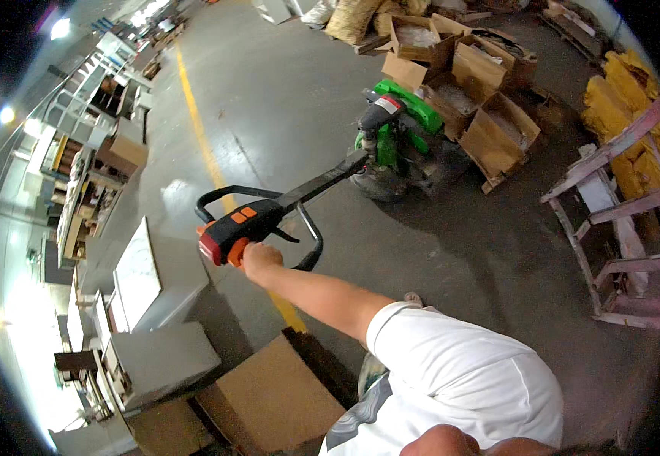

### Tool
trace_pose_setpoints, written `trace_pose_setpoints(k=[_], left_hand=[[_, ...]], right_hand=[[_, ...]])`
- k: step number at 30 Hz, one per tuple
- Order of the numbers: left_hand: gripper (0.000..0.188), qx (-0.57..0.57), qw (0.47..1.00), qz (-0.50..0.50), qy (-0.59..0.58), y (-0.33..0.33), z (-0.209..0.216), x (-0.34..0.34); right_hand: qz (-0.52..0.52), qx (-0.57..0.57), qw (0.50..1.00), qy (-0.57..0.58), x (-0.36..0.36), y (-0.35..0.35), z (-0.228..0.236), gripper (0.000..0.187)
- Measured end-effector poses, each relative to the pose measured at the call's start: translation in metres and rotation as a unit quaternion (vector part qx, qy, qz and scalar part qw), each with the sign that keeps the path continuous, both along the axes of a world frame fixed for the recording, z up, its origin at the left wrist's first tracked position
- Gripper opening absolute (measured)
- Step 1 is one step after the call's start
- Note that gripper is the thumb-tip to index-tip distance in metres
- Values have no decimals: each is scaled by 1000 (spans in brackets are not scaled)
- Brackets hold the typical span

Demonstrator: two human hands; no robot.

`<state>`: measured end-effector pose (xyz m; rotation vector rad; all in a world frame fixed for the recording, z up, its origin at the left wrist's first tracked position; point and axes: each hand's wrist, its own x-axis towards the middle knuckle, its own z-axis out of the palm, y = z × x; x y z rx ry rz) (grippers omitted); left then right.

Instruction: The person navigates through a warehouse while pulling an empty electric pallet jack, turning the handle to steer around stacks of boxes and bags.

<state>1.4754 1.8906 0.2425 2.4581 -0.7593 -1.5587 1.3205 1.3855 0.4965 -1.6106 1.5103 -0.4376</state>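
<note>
My right hand (261, 261) is closed around the orange grip at the end of a pallet truck's control handle (250, 220). The handle has a black loop guard and orange buttons, and its dark shaft slants up to the right. At the far end of the shaft is the pallet truck (409, 106), with a green body and a dark grey top cover. My bare right forearm stretches leftward from a white sleeve (444, 357). My fingers are partly hidden by the grip. My left hand does not show.
Open cardboard boxes (504, 125) sit beyond the truck. A worn pinkish frame (611, 171) and yellow sacks (626, 106) stand right. A yellow line (193, 114) runs along the grey floor. Leftward are a white panel (138, 273) and shelving; a cardboard sheet (273, 391) lies near me.
</note>
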Motion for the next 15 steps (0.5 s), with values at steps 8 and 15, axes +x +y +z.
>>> trace_pose_setpoints(k=[8,15], left_hand=[[35,-57,998,40,2,0,40,52],[34,-111,977,177,36,80,39,137]], right_hand=[[110,17,991,70,50,77,24,43],[154,-11,985,75,103,168,24,51]])
